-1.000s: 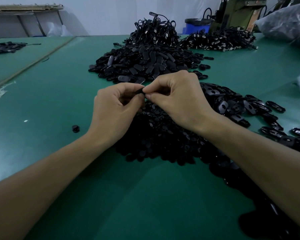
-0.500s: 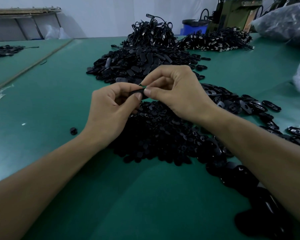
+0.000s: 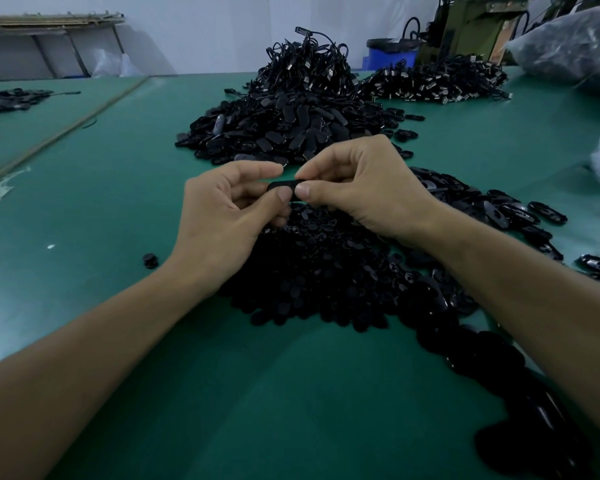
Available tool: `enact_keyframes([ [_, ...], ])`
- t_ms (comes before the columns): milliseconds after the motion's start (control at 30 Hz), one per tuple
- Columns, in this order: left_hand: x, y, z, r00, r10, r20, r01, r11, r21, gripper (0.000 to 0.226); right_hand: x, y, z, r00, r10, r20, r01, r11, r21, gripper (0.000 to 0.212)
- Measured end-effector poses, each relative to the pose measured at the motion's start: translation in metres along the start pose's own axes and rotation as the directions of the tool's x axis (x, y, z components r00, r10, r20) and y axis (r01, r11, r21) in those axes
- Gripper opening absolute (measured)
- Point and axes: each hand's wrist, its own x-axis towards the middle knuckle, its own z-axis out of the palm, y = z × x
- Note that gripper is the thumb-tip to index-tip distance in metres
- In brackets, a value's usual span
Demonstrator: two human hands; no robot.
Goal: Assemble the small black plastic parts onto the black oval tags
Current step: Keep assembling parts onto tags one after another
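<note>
A black oval tag is held level between both hands above the table. My left hand pinches its left end with thumb and forefinger. My right hand pinches its right end the same way. Whether a small part sits on the tag is hidden by the fingers. Right below the hands lies a heap of small black plastic parts. Loose black oval tags spread out to the right of it.
A big pile of oval tags lies behind the hands, with corded pieces heaped on it and another dark pile further right. One stray small part sits on the green table at left. Plastic bags stand at right.
The hands have drawn slightly apart, so more of the tag shows between the fingertips. Both hands have stayed above the heap of small parts.
</note>
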Motion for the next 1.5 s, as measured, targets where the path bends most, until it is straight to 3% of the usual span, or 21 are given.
enact_keyframes([
  [600,0.002,0.003,-0.002,1.000,-0.006,0.023,0.005,0.999,0.047,0.013,-0.002,-0.004,0.003,0.999,0.026,-0.032,-0.029,0.996,-0.084,0.007],
  [933,0.008,-0.001,-0.006,0.998,0.043,-0.053,-0.035,0.988,0.150,0.019,-0.001,-0.009,0.002,0.999,0.010,-0.053,-0.017,0.990,-0.138,0.008],
  [1033,0.017,-0.006,-0.017,0.977,0.040,-0.211,0.006,0.977,0.211,0.019,0.001,-0.005,-0.005,0.995,-0.007,-0.097,-0.040,0.877,-0.479,0.026],
  [1133,0.026,-0.014,-0.033,0.948,0.016,-0.319,0.073,0.961,0.266,0.023,-0.004,0.006,-0.011,0.986,0.110,-0.122,-0.163,0.586,-0.794,0.034],
  [1200,0.029,-0.022,-0.041,0.942,-0.003,-0.337,0.116,0.941,0.318,0.025,-0.008,0.010,-0.010,0.969,0.218,-0.113,-0.206,0.470,-0.858,0.033],
  [1333,0.030,-0.033,-0.050,0.943,-0.057,-0.329,0.200,0.885,0.421,0.028,-0.010,0.011,-0.009,0.970,0.223,-0.093,-0.197,0.505,-0.840,0.027],
  [1500,0.030,-0.038,-0.050,0.956,-0.085,-0.282,0.224,0.832,0.508,0.006,-0.009,0.009,-0.012,0.971,0.211,-0.112,-0.212,0.549,-0.808,0.019],
])
